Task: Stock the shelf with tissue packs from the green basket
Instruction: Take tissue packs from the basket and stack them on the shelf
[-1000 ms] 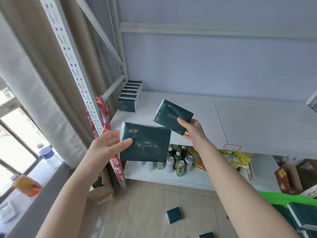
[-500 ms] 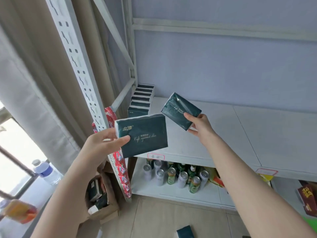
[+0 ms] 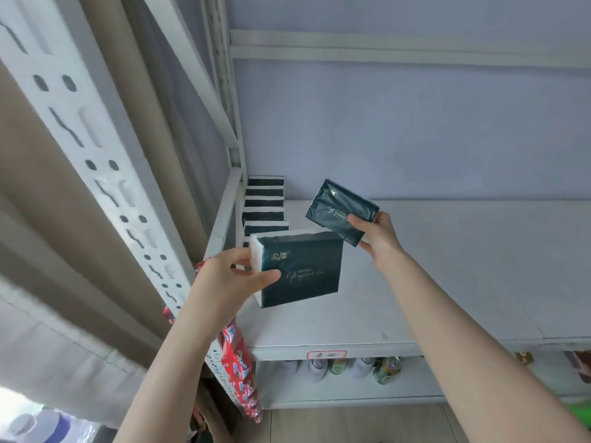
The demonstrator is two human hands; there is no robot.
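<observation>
My left hand [image 3: 232, 276] grips a dark green tissue pack [image 3: 303, 266] by its left end, held upright over the left part of the white shelf [image 3: 431, 276]. My right hand [image 3: 379, 238] pinches a second dark green tissue pack [image 3: 339, 209], tilted, a little higher and to the right. Behind the left-hand pack, a row of several tissue packs [image 3: 265, 206] stands along the shelf's left side, running to the back wall. The green basket shows only as a green sliver [image 3: 580, 414] at the lower right edge.
A white perforated shelf upright [image 3: 96, 174] slants across the left. Red snack bags [image 3: 240, 369] hang from it below my left forearm. Drink cans [image 3: 361, 369] stand on the lower shelf. A red-framed label [image 3: 326, 354] is on the shelf's front edge. Beige curtain fills the left.
Both hands have risen and moved forward over the shelf with their packs. The left-hand pack now sits right in front of the row. My view has moved closer and tilted up.
</observation>
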